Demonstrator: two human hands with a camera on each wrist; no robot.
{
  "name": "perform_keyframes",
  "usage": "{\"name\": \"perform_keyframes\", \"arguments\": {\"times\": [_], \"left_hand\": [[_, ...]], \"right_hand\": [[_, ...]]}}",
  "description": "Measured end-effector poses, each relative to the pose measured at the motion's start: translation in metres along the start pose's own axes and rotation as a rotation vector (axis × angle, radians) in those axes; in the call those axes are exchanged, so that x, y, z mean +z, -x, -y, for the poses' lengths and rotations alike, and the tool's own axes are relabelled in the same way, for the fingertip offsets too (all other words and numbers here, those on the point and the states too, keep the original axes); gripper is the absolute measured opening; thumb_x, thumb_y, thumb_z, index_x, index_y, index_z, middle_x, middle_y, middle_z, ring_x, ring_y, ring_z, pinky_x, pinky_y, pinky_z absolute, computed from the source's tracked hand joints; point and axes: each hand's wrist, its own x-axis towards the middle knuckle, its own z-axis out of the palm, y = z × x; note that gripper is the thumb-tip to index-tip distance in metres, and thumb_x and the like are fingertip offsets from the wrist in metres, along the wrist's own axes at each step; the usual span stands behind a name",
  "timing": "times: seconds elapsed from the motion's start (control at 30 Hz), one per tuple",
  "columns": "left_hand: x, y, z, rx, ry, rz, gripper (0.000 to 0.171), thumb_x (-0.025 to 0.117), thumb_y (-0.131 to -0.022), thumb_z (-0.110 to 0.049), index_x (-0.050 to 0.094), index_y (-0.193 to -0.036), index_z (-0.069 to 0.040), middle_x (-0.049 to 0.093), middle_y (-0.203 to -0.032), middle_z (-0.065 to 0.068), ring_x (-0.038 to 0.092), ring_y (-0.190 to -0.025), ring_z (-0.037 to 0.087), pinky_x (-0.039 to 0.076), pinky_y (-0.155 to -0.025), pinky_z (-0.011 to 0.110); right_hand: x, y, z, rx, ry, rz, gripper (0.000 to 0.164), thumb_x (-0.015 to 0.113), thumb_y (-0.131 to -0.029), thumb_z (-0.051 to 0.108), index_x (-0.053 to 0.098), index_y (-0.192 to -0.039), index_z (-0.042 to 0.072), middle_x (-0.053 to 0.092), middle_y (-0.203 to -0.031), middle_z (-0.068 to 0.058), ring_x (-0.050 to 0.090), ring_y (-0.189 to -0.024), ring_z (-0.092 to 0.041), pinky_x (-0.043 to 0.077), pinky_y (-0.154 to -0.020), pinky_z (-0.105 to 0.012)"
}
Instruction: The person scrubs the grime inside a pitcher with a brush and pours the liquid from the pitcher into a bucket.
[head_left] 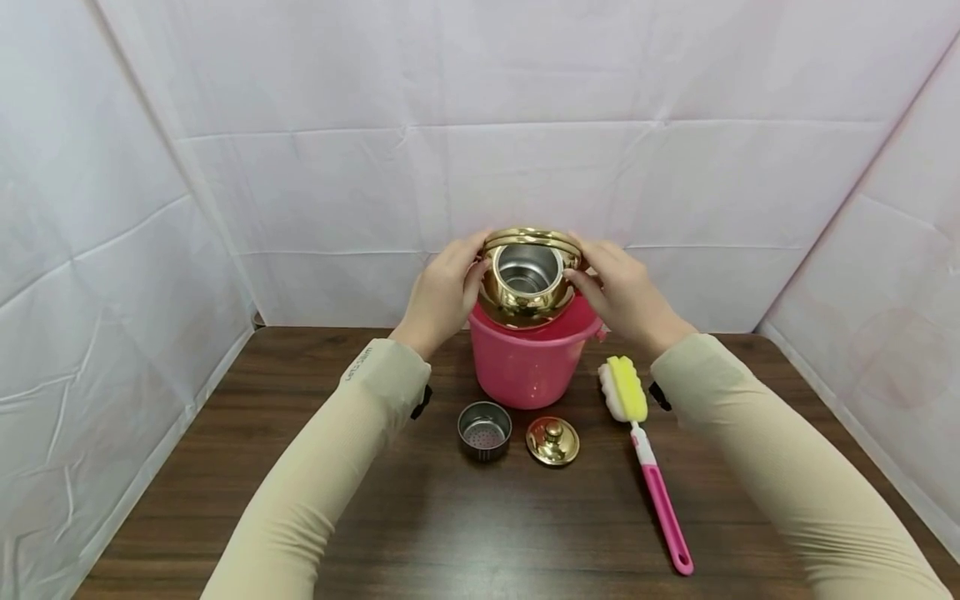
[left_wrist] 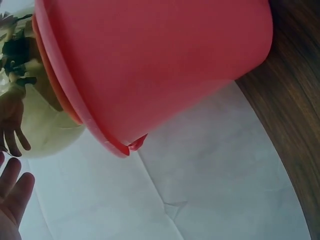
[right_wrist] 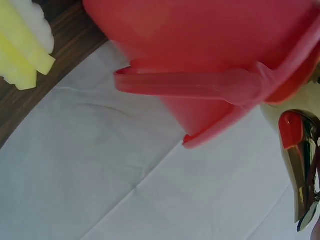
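Observation:
A shiny gold teapot hangs over the mouth of a pink bucket, tilted so its open top and steel inside face me in the head view. My left hand grips its left side, thumb at the front near the opening. On the opposite side my right hand holds it the same way, fingers partly hidden behind the pot. Its spout shows at the right edge of the right wrist view. In the left wrist view, the gold body overlaps the bucket's rim.
In front of the bucket, a steel strainer cup and a gold lid with a knob stand on the dark wooden table. To the right lies a sponge brush with a pink handle. White cloth walls surround the table.

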Motion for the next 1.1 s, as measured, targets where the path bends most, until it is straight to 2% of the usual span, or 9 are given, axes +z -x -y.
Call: {"name": "perform_keyframes", "arguments": {"times": [0.2, 0.6, 0.93, 1.1], "left_hand": [[-0.002, -0.004, -0.005, -0.037, -0.029, 0.008, 0.042, 0.051, -0.098, -0.013, 0.046, -0.139, -0.008, 0.063, -0.112, 0.012, 0.062, -0.097, 0.026, 0.053, -0.082, 0.038], [-0.005, -0.007, -0.004, -0.091, -0.054, 0.061, 0.045, 0.051, -0.097, -0.013, 0.043, -0.141, -0.007, 0.062, -0.109, 0.01, 0.058, -0.096, 0.024, 0.051, -0.078, 0.037], [-0.008, -0.014, -0.007, -0.072, -0.039, 0.02, 0.031, 0.05, -0.097, -0.011, 0.053, -0.127, -0.002, 0.063, -0.108, 0.011, 0.059, -0.098, 0.025, 0.051, -0.078, 0.036], [-0.01, -0.016, -0.008, -0.081, -0.05, 0.02, 0.03, 0.05, -0.097, -0.011, 0.054, -0.126, -0.003, 0.063, -0.104, 0.011, 0.058, -0.096, 0.025, 0.051, -0.076, 0.037]], "right_hand": [[-0.004, -0.004, 0.001, 0.05, -0.015, 0.036, 0.05, 0.067, -0.086, 0.004, 0.051, -0.133, -0.002, 0.061, -0.104, -0.022, 0.058, -0.093, -0.029, 0.056, -0.074, -0.04], [-0.008, -0.014, 0.006, 0.122, -0.014, 0.078, 0.038, 0.065, -0.088, 0.006, 0.056, -0.125, -0.002, 0.063, -0.097, -0.016, 0.06, -0.092, -0.027, 0.057, -0.073, -0.039], [-0.015, -0.026, 0.008, 0.16, -0.004, 0.103, 0.024, 0.063, -0.09, 0.008, 0.06, -0.112, -0.001, 0.065, -0.094, -0.015, 0.063, -0.093, -0.027, 0.057, -0.074, -0.039], [-0.018, -0.028, 0.01, 0.18, -0.005, 0.119, 0.023, 0.063, -0.09, 0.01, 0.06, -0.111, 0.0, 0.065, -0.095, -0.014, 0.062, -0.094, -0.026, 0.057, -0.074, -0.038]]}}
